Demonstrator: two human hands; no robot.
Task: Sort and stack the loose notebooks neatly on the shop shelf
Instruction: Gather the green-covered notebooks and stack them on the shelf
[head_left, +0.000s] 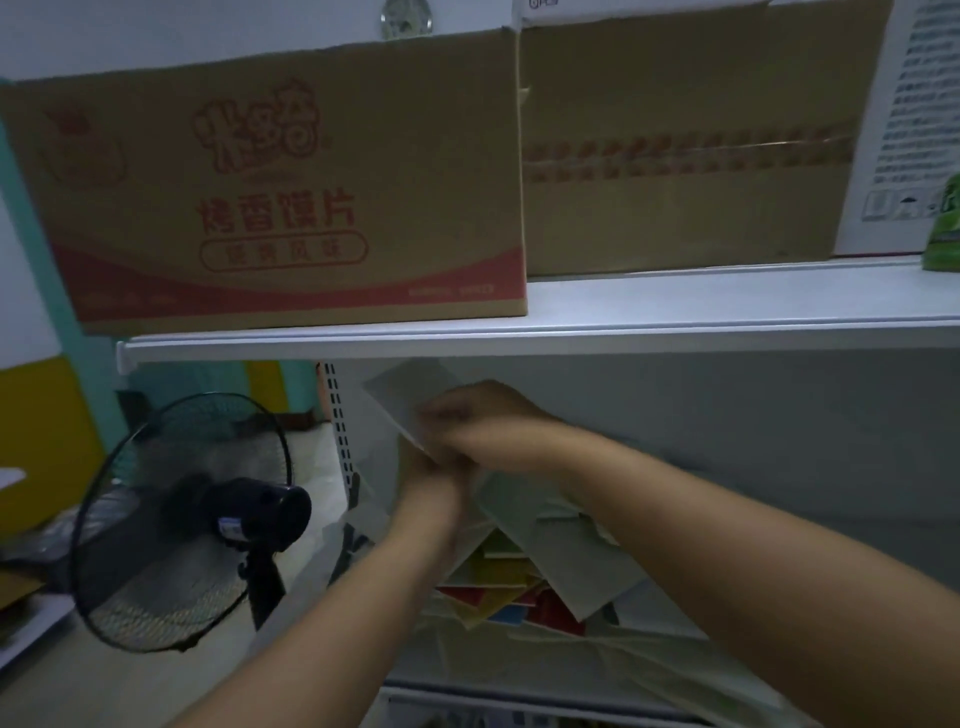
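A pale grey notebook (402, 395) is held up and tilted under the upper shelf board. My right hand (478, 421) grips its right edge with curled fingers. My left hand (428, 480) holds it from below at its lower edge. Beneath the hands, loose notebooks (519, 577) lie in an untidy heap on the lower shelf (519, 699), some grey-green, some yellow, red and blue. The picture is dim and blurred.
The white upper shelf (675, 306) carries a printed cardboard box (291, 182), a plain carton (685, 145) and a white box (898, 130). A black standing fan (192, 519) is close on the left. A perforated shelf upright (337, 415) runs beside the notebook.
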